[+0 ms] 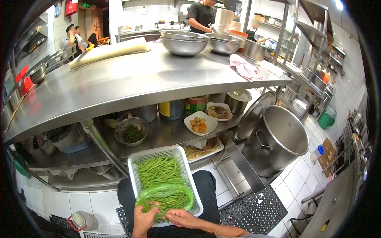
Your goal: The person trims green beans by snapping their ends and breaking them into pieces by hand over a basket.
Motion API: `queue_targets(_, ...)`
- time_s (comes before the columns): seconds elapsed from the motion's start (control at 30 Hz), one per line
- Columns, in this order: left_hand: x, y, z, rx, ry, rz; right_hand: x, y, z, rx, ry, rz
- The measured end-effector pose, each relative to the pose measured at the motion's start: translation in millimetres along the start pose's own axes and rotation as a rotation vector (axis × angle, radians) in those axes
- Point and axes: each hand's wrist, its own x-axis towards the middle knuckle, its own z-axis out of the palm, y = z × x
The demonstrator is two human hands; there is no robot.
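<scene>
A white plastic basket [132, 166] rests on the person's lap, filled with long green beans [160, 170]. Over its near half lies a translucent green plastic bag [152, 191] with more beans inside its opening. My left hand [145, 219] is closed at the basket's near edge, with bean ends poking out between thumb and fingers. Close beside it, my right hand [181, 219] pinches beans between thumb and fingertips. The fingers partly hide how many beans each hand holds.
A steel table [131, 83] stands ahead, bearing metal bowls [184, 44] and a rolled white sheet [111, 52]. Its lower shelf holds a bowl of greens [132, 132] and a white dish [201, 123]. A large steel pot [274, 142] stands right. Co-workers [201, 18] are behind the table.
</scene>
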Motion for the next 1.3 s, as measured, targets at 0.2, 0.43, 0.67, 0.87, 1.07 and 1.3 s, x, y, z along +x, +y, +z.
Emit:
queue_targets(0.2,3.2,15.0,-5.1,-0.091,0.083,-0.097,-4.0,-10.4,1.5,0.06,0.009,0.037)
queue_targets(0.43,1.3,16.4,-11.3,-0.017,0.088,-0.039,0.2,-20.3,-17.3,0.296,0.134,-0.061)
queue_targets(0.67,1.7,14.3,-16.3,-0.053,0.143,0.006,-1.0,-27.9,-17.1,0.173,0.014,-0.042)
queue_targets(0.87,4.3,7.8,-22.5,0.006,0.183,0.087,0.7,-46.4,-11.1,-0.153,0.03,-0.121)
queue_targets(1.07,1.3,10.8,-13.3,-0.057,0.198,0.053,6.8,-33.7,-16.0,-0.274,0.026,-0.202)
queue_targets(1.3,-4.2,8.8,-3.8,0.103,0.062,0.063,8.3,-38.5,-7.2,-0.561,0.19,-0.216)
